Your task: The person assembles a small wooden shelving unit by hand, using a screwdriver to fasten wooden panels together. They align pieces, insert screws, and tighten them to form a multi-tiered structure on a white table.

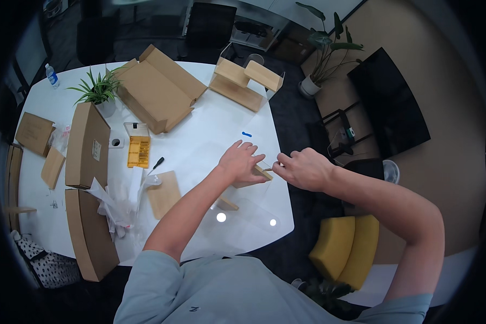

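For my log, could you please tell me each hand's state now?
Left hand: open, on the board.
Right hand: closed, pinching a thin piece.

The table (200, 154) was coloured white, and brown was seen all over the open cardboard box (162, 92). The small wood piece (263, 174) was coloured light tan. On the flat case (139, 154), bright yellow-orange was crossed by dark marks. The screwdriver (157, 162) was coloured black, and the little strip (247, 134) was coloured bright blue. Green was shown by the leafy plant (96, 87), and white by its pot (107, 109). The cloth (53, 269) was coloured white and was dotted with black spots. The seat (335, 248) was coloured yellow, the shirt (221, 291) pale grey-blue, and the screen (391, 102) black.
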`<act>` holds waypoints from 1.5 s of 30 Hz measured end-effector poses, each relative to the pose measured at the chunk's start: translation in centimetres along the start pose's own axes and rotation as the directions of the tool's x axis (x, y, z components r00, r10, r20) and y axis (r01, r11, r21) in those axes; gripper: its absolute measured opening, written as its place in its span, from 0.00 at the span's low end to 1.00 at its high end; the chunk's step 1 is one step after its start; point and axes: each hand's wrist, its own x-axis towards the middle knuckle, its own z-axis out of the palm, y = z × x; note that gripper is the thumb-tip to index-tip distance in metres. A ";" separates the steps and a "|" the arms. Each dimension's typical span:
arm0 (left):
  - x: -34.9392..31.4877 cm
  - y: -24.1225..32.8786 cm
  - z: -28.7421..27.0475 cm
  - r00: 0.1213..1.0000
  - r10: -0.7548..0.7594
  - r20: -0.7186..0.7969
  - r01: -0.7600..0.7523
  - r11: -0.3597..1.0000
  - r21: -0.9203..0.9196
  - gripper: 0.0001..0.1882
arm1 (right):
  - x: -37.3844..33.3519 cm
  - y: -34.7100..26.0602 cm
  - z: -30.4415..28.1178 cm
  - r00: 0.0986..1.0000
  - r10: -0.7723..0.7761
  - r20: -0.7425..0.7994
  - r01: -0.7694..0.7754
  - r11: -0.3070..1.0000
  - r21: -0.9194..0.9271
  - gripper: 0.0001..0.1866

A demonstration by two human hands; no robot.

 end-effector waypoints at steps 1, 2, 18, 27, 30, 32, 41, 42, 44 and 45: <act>0.0 0.0 0.1 1.000 0.003 -0.014 -0.003 1.000 0.001 0.43 | -0.1 0.4 0.1 0.998 -0.063 -0.020 0.063 0.997 -0.039 0.06; 0.0 0.0 0.1 1.000 0.004 -0.029 -0.004 1.000 0.003 0.43 | -0.2 0.7 0.1 0.991 -0.129 -0.038 0.125 0.989 -0.081 0.06; -0.4 0.2 -0.3 0.999 0.019 0.033 -0.020 1.000 0.016 0.44 | 2.8 2.2 -0.3 0.655 0.485 0.579 -0.750 0.512 0.419 0.10; -0.5 -0.1 0.0 1.000 0.014 0.017 -0.015 1.000 0.012 0.45 | 1.5 0.7 -0.9 0.988 0.154 0.009 -0.154 0.983 0.100 0.06; -0.4 0.0 0.2 1.000 0.021 0.003 -0.022 1.000 0.016 0.45 | 0.6 1.8 -0.3 0.993 -0.102 -0.055 0.100 0.994 -0.037 0.06; -0.3 0.2 0.0 1.000 0.019 -0.004 -0.019 1.000 0.018 0.45 | 0.3 2.0 -0.2 0.973 -0.203 -0.111 0.188 0.973 -0.131 0.06; 0.2 -0.1 0.3 1.000 -0.004 -0.004 0.004 1.000 0.021 0.44 | 2.6 0.5 -0.5 0.812 0.459 0.360 -0.560 0.786 0.261 0.08; 0.3 -0.1 0.3 1.000 -0.002 0.006 0.002 1.000 0.023 0.44 | 3.3 0.8 -0.8 0.682 0.547 0.485 -0.715 0.640 0.283 0.08; 0.6 0.3 -0.1 0.999 0.023 0.029 -0.024 0.999 0.031 0.44 | 3.4 3.5 0.9 0.585 0.501 0.638 -0.797 0.499 0.339 0.15; 0.5 0.2 -0.1 0.999 0.018 0.035 -0.019 0.999 0.028 0.44 | 3.8 4.3 1.0 0.554 0.440 0.706 -0.813 0.469 0.346 0.15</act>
